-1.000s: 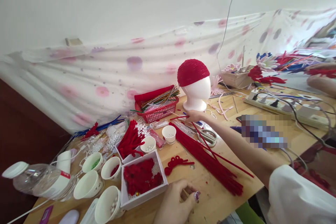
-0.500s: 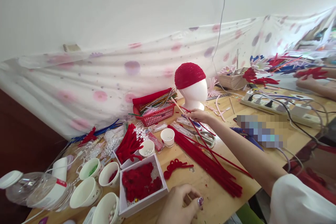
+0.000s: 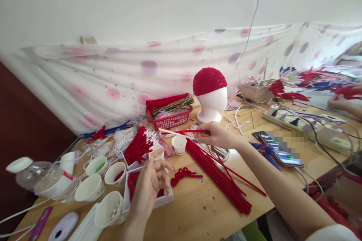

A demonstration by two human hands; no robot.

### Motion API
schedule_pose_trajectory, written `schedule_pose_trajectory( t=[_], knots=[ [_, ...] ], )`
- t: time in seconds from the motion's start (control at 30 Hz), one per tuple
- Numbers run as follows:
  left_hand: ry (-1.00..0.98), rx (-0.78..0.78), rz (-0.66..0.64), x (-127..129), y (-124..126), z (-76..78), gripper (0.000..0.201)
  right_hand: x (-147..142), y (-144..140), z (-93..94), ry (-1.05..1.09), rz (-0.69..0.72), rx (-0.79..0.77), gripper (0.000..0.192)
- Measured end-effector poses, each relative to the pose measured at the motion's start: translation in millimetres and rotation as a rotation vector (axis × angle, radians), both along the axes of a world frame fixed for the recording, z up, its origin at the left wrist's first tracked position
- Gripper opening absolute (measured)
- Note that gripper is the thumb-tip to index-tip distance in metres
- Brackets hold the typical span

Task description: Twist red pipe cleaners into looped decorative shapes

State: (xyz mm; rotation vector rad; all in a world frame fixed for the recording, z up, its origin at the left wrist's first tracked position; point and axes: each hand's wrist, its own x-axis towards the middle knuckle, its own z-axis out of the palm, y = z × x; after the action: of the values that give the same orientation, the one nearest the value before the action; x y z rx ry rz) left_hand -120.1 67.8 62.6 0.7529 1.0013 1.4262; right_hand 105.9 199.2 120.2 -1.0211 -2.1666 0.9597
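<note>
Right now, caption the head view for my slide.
Right hand pinches red pipe cleaners and a thin stick; left hand raised, open, over the white box.

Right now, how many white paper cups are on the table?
6: three by the plastic bottle, one holding pearls at the front edge, two behind the white box. The raised left hand may hide others.

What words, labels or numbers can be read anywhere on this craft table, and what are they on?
None can be read.
Phone: screen lit, partly pixelated, text too small to read.
Plastic bottle: red and white label, print too blurred to read.
Purple flat item at the table edge: no legible marking.
Paper cups: plain white, no print visible.
</note>
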Motion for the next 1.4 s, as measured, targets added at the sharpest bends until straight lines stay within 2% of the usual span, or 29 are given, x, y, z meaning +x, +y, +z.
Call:
schedule_pose_trajectory(
  t=[0.13, 0.27, 0.47, 0.6, 0.7, 0.83, 0.9, 1.0, 1.1, 1.23, 1.4],
  knots=[
    [0.03, 0.076, 0.065, -13, 1, 17.6, 0.066, -7, -24, 8.4, -0.175, 0.177, 0.041, 0.02],
    [0.17, 0.052, 0.018, -21, -3, 22.7, 0.059, -13, -32, 5.9, -0.269, 0.224, 0.061, 0.018],
    [0.437, 0.079, 0.04, -27, -9, 18.2, 0.038, -17, -39, 4.0, -0.301, 0.253, 0.035, 0.018],
    [0.482, 0.1, 0.074, -27, -13, 11.5, 0.035, -12, -39, 4.4, -0.254, 0.285, 0.009, 0.028],
    [0.481, 0.077, 0.073, -29, -13, 6.6, 0.035, -3, -34, 5.3, -0.154, 0.234, 0.05, 0.037],
    [0.422, 0.026, -0.013, -29, -11, -0.3, 0.035, 10, -31, 9.8, -0.149, 0.17, 0.176, 0.048],
    [0.373, 0.005, -0.094, -25, -11, -4.0, 0.036, 9, -34, 12.7, -0.22, 0.256, 0.202, 0.047],
    [0.353, -0.025, -0.239, -16, -13, -8.3, 0.039, 0, -41, 13.2, -0.311, 0.442, 0.187, 0.035],
    [0.406, -0.027, -0.338, -7, -15, -9.3, 0.04, -12, -44, 6.7, -0.326, 0.482, 0.189, 0.025],
    [0.481, -0.006, -0.378, 2, -18, -8.6, 0.036, -19, -39, -6.3, -0.25, 0.464, 0.181, 0.022],
    [0.525, 0.008, -0.38, 5, -22, -13.4, 0.027, -13, -34, -18.7, -0.199, 0.406, 0.178, 0.022]
  ],
)
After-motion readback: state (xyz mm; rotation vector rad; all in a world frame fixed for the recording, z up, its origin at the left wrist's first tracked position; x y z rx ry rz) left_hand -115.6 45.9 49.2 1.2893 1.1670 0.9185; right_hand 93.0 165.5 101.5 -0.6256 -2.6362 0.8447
